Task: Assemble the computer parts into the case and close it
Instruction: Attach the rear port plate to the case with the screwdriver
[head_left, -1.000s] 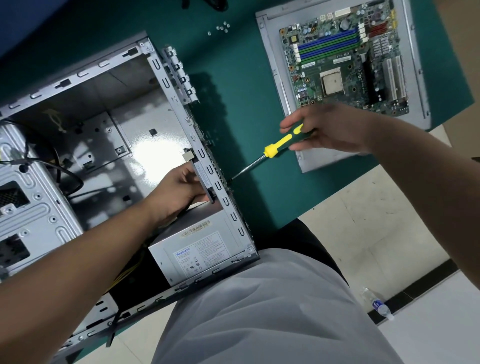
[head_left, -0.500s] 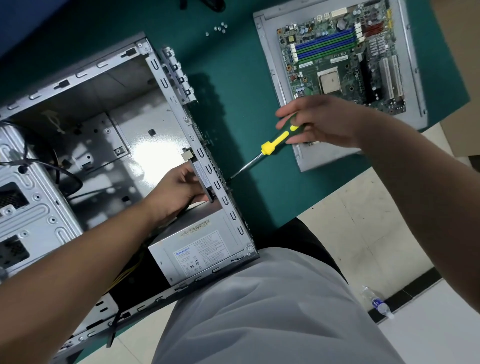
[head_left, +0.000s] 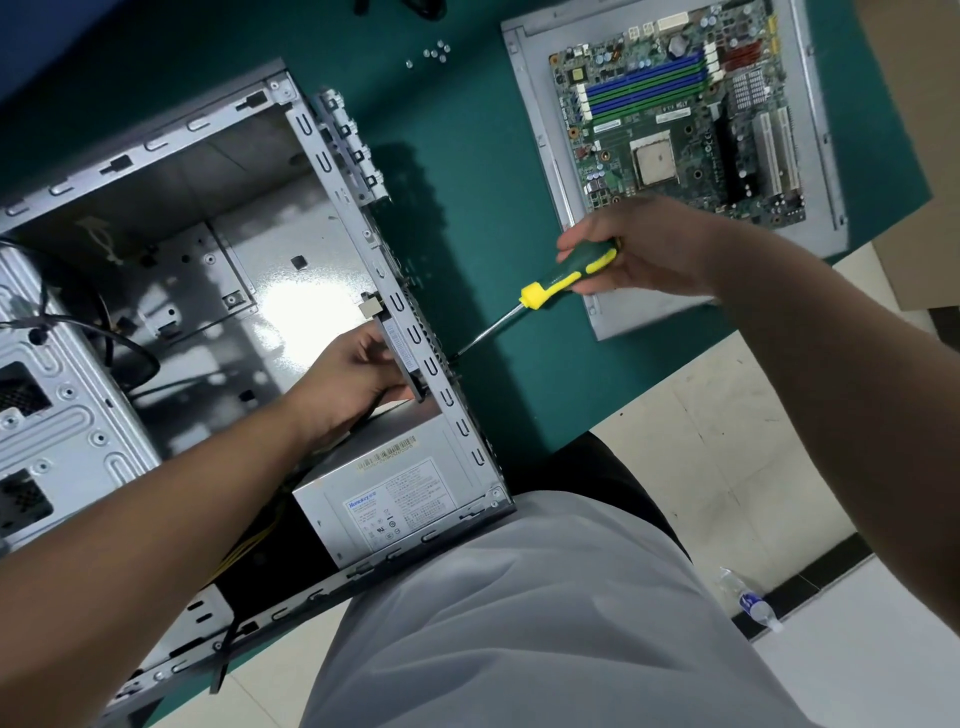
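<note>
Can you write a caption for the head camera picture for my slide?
Right hand drives a screwdriver into the case wall while the left hand holds a part inside.

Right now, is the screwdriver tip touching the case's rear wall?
Touching: in the head view the screwdriver shaft ends against the outer face of the case wall, with no gap visible, held by the right hand.

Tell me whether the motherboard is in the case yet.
Out. The motherboard lies on a panel on the table, beside the open case.

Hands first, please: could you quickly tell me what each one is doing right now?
Left hand: grips a flat part against the case wall, inside.
Right hand: grips the screwdriver, its tip at the wall's outside.
</note>
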